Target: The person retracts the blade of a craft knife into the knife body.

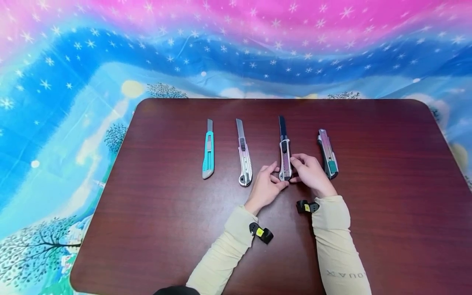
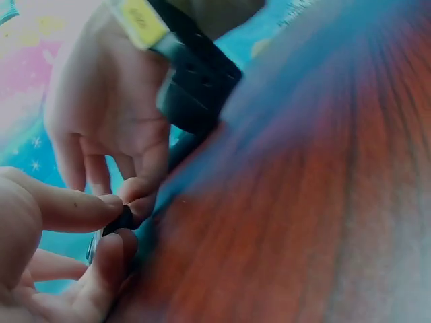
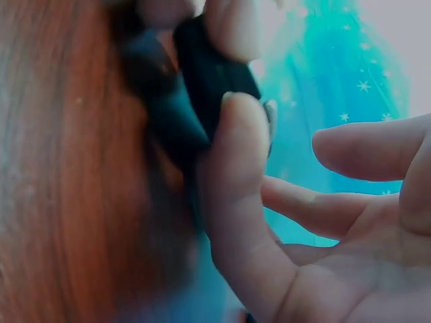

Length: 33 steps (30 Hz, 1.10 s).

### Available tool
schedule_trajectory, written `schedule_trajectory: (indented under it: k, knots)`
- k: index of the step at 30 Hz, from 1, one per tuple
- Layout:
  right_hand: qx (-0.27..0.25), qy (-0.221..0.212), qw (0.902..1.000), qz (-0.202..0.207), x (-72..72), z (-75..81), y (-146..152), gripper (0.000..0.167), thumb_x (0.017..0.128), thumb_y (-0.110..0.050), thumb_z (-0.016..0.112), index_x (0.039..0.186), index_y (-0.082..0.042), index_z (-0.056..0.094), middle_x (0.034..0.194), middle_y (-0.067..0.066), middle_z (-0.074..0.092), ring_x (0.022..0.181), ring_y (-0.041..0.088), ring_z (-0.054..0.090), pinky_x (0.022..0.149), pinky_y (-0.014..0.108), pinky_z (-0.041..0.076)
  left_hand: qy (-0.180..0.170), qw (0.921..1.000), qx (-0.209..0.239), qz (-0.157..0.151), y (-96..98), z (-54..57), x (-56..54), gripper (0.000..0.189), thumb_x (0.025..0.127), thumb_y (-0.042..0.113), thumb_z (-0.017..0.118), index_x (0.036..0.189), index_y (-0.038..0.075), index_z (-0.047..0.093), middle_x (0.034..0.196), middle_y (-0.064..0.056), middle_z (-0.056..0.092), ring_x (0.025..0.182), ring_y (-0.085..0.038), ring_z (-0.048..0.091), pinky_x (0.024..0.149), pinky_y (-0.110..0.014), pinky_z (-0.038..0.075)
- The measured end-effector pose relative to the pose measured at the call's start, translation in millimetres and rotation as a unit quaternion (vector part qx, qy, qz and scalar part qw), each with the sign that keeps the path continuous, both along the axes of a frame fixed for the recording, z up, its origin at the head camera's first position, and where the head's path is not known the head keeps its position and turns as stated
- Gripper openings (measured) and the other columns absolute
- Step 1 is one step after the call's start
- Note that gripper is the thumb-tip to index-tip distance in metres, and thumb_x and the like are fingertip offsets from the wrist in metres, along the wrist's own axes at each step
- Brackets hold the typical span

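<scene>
A grey utility knife (image 1: 285, 159) with a dark blade extended upward lies between the two hands, third from the left in a row. The left hand (image 1: 264, 186) pinches its lower, black end; the left wrist view shows that black end (image 2: 121, 221) between thumb and finger. From the other side the right hand (image 1: 311, 172) holds the knife near its lower half. In the right wrist view one right digit (image 3: 236, 161) lies against the dark end (image 3: 212, 70), and left fingertips grip it above. Part of the handle is hidden by fingers in the wrist views.
A turquoise utility knife (image 1: 208, 153) and a silver utility knife (image 1: 245, 157) lie left, blades extended. A grey-and-green utility knife (image 1: 328, 151), no blade showing, lies close to the right hand. The brown table (image 1: 155, 229) ends before a patterned cloth (image 1: 236, 45).
</scene>
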State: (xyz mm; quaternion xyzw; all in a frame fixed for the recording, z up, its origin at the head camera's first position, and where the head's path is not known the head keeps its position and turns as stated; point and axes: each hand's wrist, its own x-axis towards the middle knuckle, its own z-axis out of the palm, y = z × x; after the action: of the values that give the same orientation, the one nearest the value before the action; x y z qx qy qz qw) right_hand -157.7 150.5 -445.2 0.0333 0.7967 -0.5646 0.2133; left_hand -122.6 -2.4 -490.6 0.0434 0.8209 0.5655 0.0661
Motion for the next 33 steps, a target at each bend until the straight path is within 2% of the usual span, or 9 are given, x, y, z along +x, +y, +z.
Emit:
schedule_trajectory:
  k: [6, 10, 13, 16, 18, 23, 25, 28, 33]
  knots:
    - [-0.002, -0.007, 1.0000, -0.004, 1.7, -0.3, -2.6, 0.046, 0.105, -0.019, 0.036, 0.140, 0.010, 0.037, 0.120, 0.029, 0.052, 0.072, 0.009, 0.059, 0.062, 0.023, 0.057, -0.059, 0.9953, 0.076, -0.002, -1.6, 4.9, -1.9, 0.074, 0.074, 0.003, 0.078, 0.140, -0.006, 0.044, 0.118, -0.014, 0.062, 0.071, -0.004, 0.060, 0.066, -0.013, 0.049]
    - [-0.018, -0.004, 0.9998, -0.009, 2.8, 2.3, -3.4, 0.046, 0.104, -0.022, 0.040, 0.138, 0.010, 0.039, 0.119, 0.026, 0.052, 0.070, 0.009, 0.057, 0.060, 0.023, 0.056, -0.098, 0.9874, 0.123, -0.017, -3.3, 10.2, -2.2, 0.075, 0.073, -0.003, 0.077, 0.140, -0.004, 0.044, 0.106, -0.017, 0.066, 0.068, -0.005, 0.056, 0.070, -0.014, 0.046]
    - [-0.041, -0.011, 0.9991, -0.003, 2.6, 3.6, -3.1, 0.049, 0.103, -0.024, 0.044, 0.137, 0.010, 0.039, 0.111, 0.020, 0.055, 0.069, 0.009, 0.057, 0.058, 0.022, 0.055, -0.106, 0.9837, 0.142, -0.029, -5.6, 11.9, -2.2, 0.073, 0.071, -0.006, 0.076, 0.138, -0.002, 0.045, 0.099, -0.014, 0.063, 0.066, -0.007, 0.054, 0.067, -0.015, 0.045]
    - [-0.063, -0.016, 0.9978, 0.009, 2.5, 4.8, -2.6, 0.051, 0.103, -0.030, 0.045, 0.136, 0.008, 0.040, 0.100, 0.011, 0.057, 0.069, 0.008, 0.056, 0.055, 0.022, 0.053, -0.108, 0.9772, 0.178, -0.040, -7.1, 10.6, -0.8, 0.073, 0.071, -0.011, 0.073, 0.137, 0.001, 0.042, 0.101, -0.007, 0.053, 0.066, -0.007, 0.050, 0.060, -0.014, 0.044]
    - [-0.081, -0.013, 0.9965, 0.016, 3.0, 6.1, -2.1, 0.052, 0.103, -0.035, 0.043, 0.135, 0.006, 0.042, 0.095, 0.006, 0.057, 0.070, 0.008, 0.055, 0.054, 0.022, 0.052, -0.113, 0.9663, 0.226, -0.051, -7.2, 8.9, 0.9, 0.075, 0.072, -0.014, 0.069, 0.137, 0.004, 0.037, 0.101, -0.004, 0.049, 0.069, -0.007, 0.052, 0.061, -0.015, 0.046]
    - [-0.122, -0.009, 0.9915, 0.045, 4.5, 4.1, -2.0, 0.051, 0.103, -0.041, 0.039, 0.127, 0.004, 0.048, 0.089, 0.002, 0.060, 0.070, 0.010, 0.056, 0.053, 0.024, 0.050, -0.136, 0.9234, 0.350, -0.081, -8.9, 0.5, 10.4, 0.076, 0.075, -0.020, 0.060, 0.135, 0.013, 0.025, 0.106, -0.007, 0.051, 0.083, -0.012, 0.062, 0.070, -0.019, 0.052]
    - [-0.123, -0.006, 0.9906, 0.059, 4.1, 3.6, -2.7, 0.051, 0.103, -0.041, 0.039, 0.124, 0.004, 0.050, 0.088, 0.002, 0.062, 0.071, 0.011, 0.058, 0.056, 0.026, 0.053, -0.141, 0.9112, 0.376, -0.093, -11.9, -1.5, 14.3, 0.076, 0.076, -0.021, 0.057, 0.133, 0.015, 0.023, 0.114, -0.011, 0.052, 0.089, -0.013, 0.062, 0.072, -0.018, 0.051]
    - [-0.110, 0.003, 0.9918, 0.065, 3.2, 4.7, -3.3, 0.051, 0.103, -0.042, 0.039, 0.118, 0.004, 0.054, 0.082, 0.000, 0.061, 0.069, 0.012, 0.058, 0.059, 0.028, 0.054, -0.139, 0.9018, 0.392, -0.116, -16.6, -2.8, 17.7, 0.076, 0.076, -0.022, 0.053, 0.135, 0.013, 0.022, 0.132, -0.022, 0.048, 0.100, -0.011, 0.059, 0.077, -0.017, 0.050]
    - [-0.069, 0.020, 0.9957, 0.057, 2.6, 4.6, -4.9, 0.047, 0.103, -0.041, 0.040, 0.108, 0.002, 0.057, 0.076, 0.001, 0.056, 0.067, 0.013, 0.054, 0.060, 0.028, 0.053, -0.125, 0.9061, 0.377, -0.146, -24.0, -3.5, 20.1, 0.080, 0.076, -0.019, 0.052, 0.148, 0.002, 0.024, 0.145, -0.031, 0.039, 0.109, -0.007, 0.055, 0.086, -0.016, 0.049]
